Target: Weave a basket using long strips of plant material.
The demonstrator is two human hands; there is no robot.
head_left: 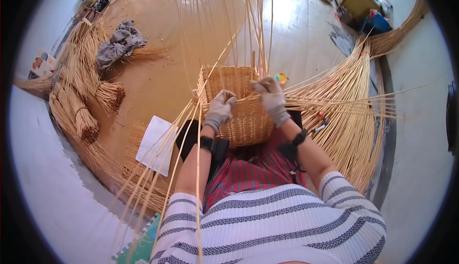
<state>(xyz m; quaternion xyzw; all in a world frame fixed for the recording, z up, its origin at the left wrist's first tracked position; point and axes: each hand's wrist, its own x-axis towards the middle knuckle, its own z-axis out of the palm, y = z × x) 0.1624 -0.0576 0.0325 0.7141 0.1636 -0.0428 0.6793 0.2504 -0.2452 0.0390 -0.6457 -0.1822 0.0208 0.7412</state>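
The striped sweater [267, 228] lies nearest, filling the lower view behind the grip, with a red striped cloth [251, 174] over the lap between the forearms. The wicker basket [248, 125] sits just beyond that lap, right under the grip, its woven near wall facing the person and its hollow opening on the far side of the hands.

The gloved left hand [220, 109] is at the near rim, thumb and fingers drawn together; the gloved right hand [271, 99] is beside it near the right corner, fingers bent inward. Blur and glove cloth hide the fingertips, so I cannot tell whether either clasps a cane. Loose canes [334, 103] fan out right of the grip, others trail back past the left forearm, and upright canes [262, 29] rise beyond it.

The step in hand looks like weaving along the near rim. The next move seems to call for guiding one loose cane around its neighbours and pulling it snug without kinking it.
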